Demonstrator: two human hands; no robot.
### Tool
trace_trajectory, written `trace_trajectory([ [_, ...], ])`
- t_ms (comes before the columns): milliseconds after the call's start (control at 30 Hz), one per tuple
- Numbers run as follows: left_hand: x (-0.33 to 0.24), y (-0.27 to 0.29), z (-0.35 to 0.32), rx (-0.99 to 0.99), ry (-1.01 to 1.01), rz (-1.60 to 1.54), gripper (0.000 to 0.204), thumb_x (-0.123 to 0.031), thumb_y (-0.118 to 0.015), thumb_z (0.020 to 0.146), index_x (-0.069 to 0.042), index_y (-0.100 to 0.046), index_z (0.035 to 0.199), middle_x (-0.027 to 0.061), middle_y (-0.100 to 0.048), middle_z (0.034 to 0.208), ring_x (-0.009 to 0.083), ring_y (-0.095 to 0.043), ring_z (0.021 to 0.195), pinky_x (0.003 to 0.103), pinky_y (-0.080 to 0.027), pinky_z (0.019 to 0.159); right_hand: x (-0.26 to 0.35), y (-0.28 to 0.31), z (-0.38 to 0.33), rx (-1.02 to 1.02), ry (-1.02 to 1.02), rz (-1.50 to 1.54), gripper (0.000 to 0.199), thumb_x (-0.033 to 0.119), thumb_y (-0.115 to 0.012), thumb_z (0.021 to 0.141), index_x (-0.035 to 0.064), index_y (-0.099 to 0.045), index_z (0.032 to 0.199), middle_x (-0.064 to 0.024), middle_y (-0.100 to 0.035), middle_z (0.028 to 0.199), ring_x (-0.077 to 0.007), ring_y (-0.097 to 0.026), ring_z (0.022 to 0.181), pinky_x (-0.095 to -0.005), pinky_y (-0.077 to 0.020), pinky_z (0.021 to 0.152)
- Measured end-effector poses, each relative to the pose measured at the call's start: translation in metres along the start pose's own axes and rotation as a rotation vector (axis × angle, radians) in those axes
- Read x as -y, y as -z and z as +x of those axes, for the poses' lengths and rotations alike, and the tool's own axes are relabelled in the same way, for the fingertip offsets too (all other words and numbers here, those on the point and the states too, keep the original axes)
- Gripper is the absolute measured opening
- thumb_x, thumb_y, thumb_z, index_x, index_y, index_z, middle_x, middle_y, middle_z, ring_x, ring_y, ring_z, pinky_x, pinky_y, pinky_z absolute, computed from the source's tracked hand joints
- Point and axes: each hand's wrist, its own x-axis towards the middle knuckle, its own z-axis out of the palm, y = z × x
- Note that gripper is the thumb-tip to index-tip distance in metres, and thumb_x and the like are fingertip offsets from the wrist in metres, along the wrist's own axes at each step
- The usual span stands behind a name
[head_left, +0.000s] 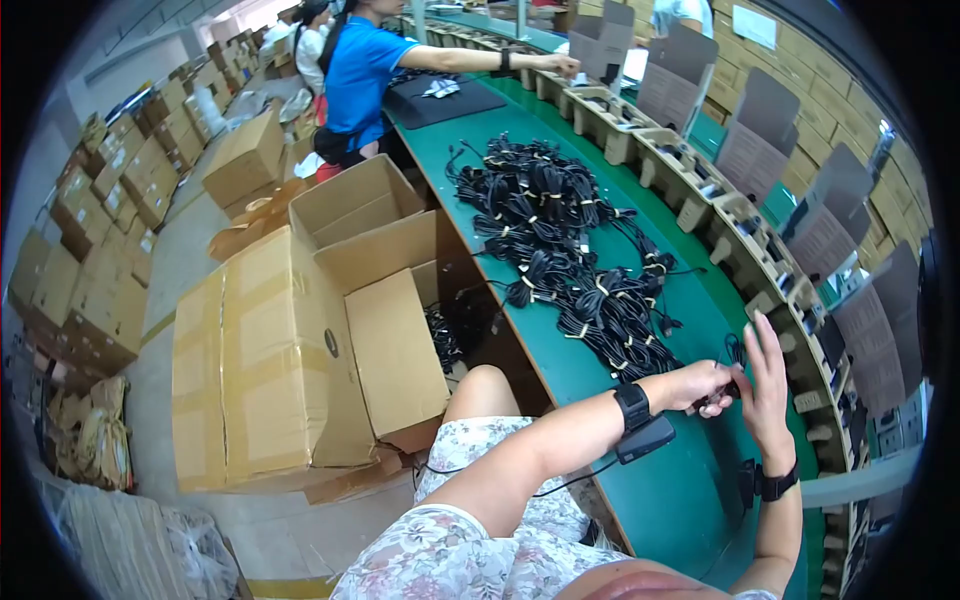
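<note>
Green counter (660,505) under our hands, and we had a black cable (735,350) going at the lower right of the frame. Our left hand (703,387) had its grip curled around part of it. Our right hand (767,390) was just beside, fingers pointing up; honestly, we couldn't tell if its thumb was pinching the cable too. We had a big heap of tied black cords (545,195) around upper centre, plus a taped cardboard box (255,360) at centre left.
</note>
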Motion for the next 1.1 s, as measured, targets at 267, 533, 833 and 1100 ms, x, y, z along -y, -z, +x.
trace_trajectory([
  [267, -0.016, 0.013, -0.035, 0.104, 0.45, 0.321, 0.02, -0.026, -0.052, 0.089, -0.009, -0.054, 0.079, 0.0025, -0.051, 0.058, 0.0104, -0.047, 0.042, 0.021, -0.035, 0.036, 0.034, 0.004, -0.014, 0.453, 0.344, -0.071, 0.056, 0.007, -0.062, 0.073, 0.0055, -0.044, 0.126, -0.0168, -0.055, 0.108, -0.0351, -0.05, 0.104, -0.0432, -0.0369, 0.096],
  [533, -0.016, 0.016, -0.039, -0.083, 0.267, 0.459, 0.034, -0.037, -0.054, 0.088, -0.005, -0.053, 0.079, 0.0035, -0.054, 0.059, 0.0105, -0.05, 0.042, 0.021, -0.039, 0.037, 0.022, -0.003, -0.031, 0.477, -0.11, -0.068, 0.042, 0.005, -0.06, 0.075, 0.0004, -0.05, 0.115, -0.0187, -0.055, 0.102, -0.0349, -0.053, 0.098, -0.0395, -0.0418, 0.088],
  [833, -0.014, 0.034, -0.026, -0.401, -0.005, 0.548, 0.037, -0.038, -0.048, 0.092, -0.001, -0.049, 0.096, 0.0068, -0.056, 0.066, 0.0117, -0.054, 0.047, 0.022, -0.042, 0.041, -0.079, 0.014, 0.006, -0.06, -0.13, -0.207, 0.027, 0.014, -0.055, 0.086, -0.0018, -0.054, 0.107, -0.0225, -0.058, 0.103, -0.0379, -0.055, 0.096, -0.0387, -0.0449, 0.081],
  [1100, -0.007, 0.021, -0.03, -0.396, 0.056, 0.517, 0.037, -0.037, -0.047, 0.092, -0.001, -0.05, 0.094, 0.0052, -0.054, 0.064, 0.0094, -0.051, 0.045, 0.021, -0.038, 0.039, -0.14, 0.053, 0.048, 0.025, -0.47, -0.538, 0.028, 0.022, -0.055, 0.086, 0.0023, -0.059, 0.105, -0.0196, -0.061, 0.096, -0.0351, -0.057, 0.092, -0.0404, -0.0462, 0.076],
])
